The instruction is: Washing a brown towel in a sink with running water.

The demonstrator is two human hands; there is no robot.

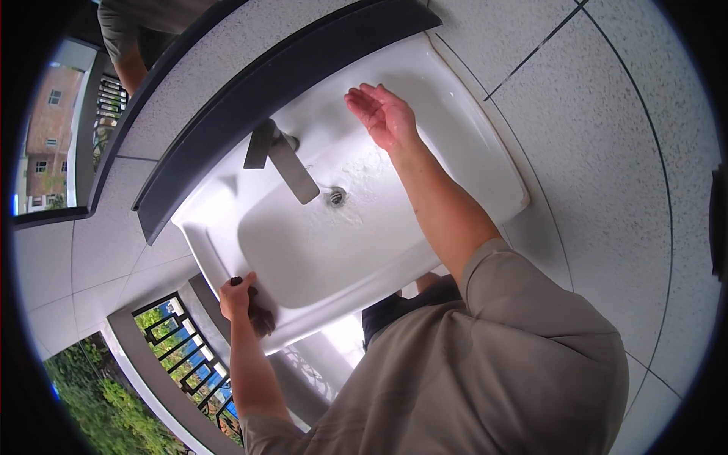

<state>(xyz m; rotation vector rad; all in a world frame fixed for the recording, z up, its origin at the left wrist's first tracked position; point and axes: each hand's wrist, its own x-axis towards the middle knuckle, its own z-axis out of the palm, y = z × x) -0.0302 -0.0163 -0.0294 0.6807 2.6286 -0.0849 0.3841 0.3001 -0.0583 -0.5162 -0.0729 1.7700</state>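
My right hand (381, 115) is raised over the far right part of a white sink (462, 98). Its wet-looking palm faces up, and the fingers are slightly curled with nothing in them. Down at the sink's left front rim, my left hand (237, 297) is closed on a dark brown, soft-looking thing (262, 321), whose kind I cannot make out. A grey tap (294, 174) with a flat lever stands at the back of the basin. Below its spout, water spreads around the metal drain (336, 197).
A black ledge (250, 98) runs behind the sink, with a mirror (53, 144) beyond it. Pale speckled wall tiles (599, 152) border the right side. To the lower left is an opening with a black metal railing (186, 345) and greenery outside.
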